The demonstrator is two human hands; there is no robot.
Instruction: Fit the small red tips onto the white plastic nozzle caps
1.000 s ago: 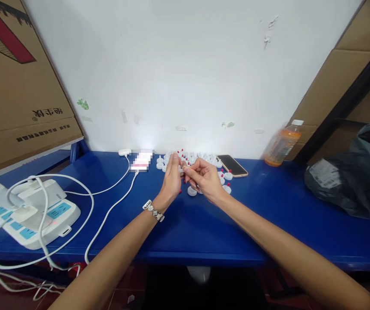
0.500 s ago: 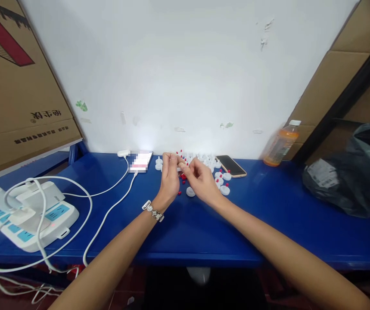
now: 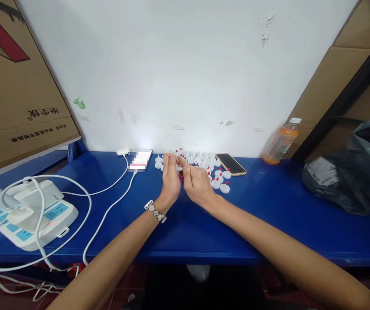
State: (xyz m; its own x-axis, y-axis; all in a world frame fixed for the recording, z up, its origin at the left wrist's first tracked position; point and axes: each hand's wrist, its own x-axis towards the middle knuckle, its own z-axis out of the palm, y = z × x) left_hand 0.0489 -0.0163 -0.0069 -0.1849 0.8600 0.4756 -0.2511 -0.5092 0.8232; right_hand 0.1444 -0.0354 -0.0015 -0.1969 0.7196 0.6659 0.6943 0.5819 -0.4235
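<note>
My left hand [image 3: 171,183] is closed on a white plastic nozzle cap [image 3: 179,168], seen edge-on between the two hands. Against it on the right, the bent fingers of my right hand [image 3: 198,184] are pinched at the cap's edge. Whatever those right fingertips hold is hidden. Behind and around the hands stand many white nozzle caps [image 3: 209,161], a few partly covered by my fingers. Some on the right carry red tips, such as the nearest red-tipped cap [image 3: 225,188]. Small loose red tips [image 3: 182,178] show between my wrists.
A dark-screened phone [image 3: 231,164] lies right of the caps, a lit phone [image 3: 141,160] on a cable to the left. The blue table [image 3: 268,215] also bears a power strip [image 3: 55,221], an orange drink bottle [image 3: 281,142] and a dark plastic bag [image 3: 349,172]. A white wall [image 3: 185,77] closes the back.
My right hand has rolled over and closed more tightly beside the nozzle cap. The left hand keeps its hold almost in place. The white cap below my right hand is now out of sight.
</note>
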